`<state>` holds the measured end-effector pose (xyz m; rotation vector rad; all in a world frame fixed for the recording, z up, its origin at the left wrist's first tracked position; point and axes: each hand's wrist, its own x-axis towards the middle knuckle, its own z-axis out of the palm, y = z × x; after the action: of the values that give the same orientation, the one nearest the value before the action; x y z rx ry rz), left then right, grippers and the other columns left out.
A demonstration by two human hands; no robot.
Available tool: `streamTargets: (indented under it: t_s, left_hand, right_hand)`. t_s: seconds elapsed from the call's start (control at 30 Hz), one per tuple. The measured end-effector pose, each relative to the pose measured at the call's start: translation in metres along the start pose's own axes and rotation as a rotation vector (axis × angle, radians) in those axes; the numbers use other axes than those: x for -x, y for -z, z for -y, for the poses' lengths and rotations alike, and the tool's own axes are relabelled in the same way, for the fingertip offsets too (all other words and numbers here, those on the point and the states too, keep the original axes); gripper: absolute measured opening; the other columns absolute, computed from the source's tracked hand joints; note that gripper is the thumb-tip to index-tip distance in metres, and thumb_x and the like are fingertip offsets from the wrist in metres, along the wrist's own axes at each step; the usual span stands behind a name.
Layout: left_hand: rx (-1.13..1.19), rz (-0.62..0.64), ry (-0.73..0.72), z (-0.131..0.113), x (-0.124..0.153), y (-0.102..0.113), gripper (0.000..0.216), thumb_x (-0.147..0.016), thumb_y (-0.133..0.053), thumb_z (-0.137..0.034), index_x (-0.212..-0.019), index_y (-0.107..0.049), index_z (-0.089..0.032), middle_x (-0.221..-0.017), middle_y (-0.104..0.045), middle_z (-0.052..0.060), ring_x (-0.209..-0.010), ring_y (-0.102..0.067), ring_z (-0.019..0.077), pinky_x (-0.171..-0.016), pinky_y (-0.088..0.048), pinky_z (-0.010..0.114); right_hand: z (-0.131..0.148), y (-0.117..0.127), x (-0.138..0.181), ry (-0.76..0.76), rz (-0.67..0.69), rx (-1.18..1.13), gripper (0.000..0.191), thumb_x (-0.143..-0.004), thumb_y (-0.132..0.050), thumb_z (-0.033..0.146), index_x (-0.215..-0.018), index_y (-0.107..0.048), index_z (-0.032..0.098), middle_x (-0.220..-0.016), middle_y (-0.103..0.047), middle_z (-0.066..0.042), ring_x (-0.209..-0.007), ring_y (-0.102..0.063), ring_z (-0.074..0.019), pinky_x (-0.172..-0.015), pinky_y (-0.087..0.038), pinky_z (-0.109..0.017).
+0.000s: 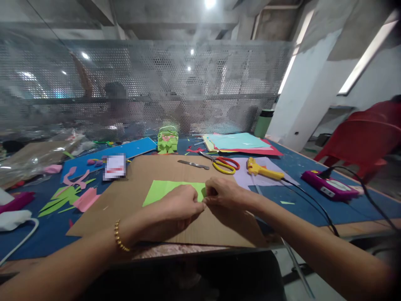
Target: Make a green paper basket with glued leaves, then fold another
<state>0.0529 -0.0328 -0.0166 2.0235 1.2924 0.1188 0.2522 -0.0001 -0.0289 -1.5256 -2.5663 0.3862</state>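
A sheet of light green paper lies on a brown cardboard sheet in front of me. My left hand, with a gold bead bracelet at its wrist, is closed at the paper's near edge. My right hand pinches the paper at its right end. The thumbs of both hands almost meet there. Much of the paper's near side is hidden under my hands. Beyond it on the cardboard lie a grey blade and scissors with red and yellow handles.
A yellow glue gun rests on lilac paper, its cord running right past a purple power strip. Coloured sheets, a green paper basket and a bottle stand at the back. Pink and green scraps lie left.
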Motion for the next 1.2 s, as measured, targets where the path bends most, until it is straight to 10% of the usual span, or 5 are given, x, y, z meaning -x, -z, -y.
streamTargets:
  t_s: [0.4,1.2]
  left_hand:
    - [0.095,0.347,0.329,-0.021,-0.016,0.020,0.031,-0.087,-0.059,-0.021,-0.057,-0.051,-0.016,-0.049,-0.063,0.004,-0.040,-0.060,0.0128,-0.047,-0.041,0.022]
    - [0.119,0.397,0.333,-0.018,-0.018,0.022,0.031,-0.087,-0.052,-0.017,-0.056,-0.057,-0.014,-0.050,-0.064,0.006,-0.046,-0.061,0.0127,-0.047,-0.043,0.021]
  right_hand:
    - [0.003,0.003,0.000,-0.008,0.003,0.021,0.025,-0.082,-0.074,0.042,-0.084,-0.066,0.019,-0.078,-0.063,-0.001,-0.066,-0.048,-0.0139,-0.055,-0.028,-0.025]
    - [0.017,0.009,0.003,0.065,0.100,0.064,0.020,-0.084,-0.069,0.038,-0.083,-0.073,0.018,-0.072,-0.067,-0.002,-0.061,-0.051,-0.0129,-0.052,-0.028,-0.025]
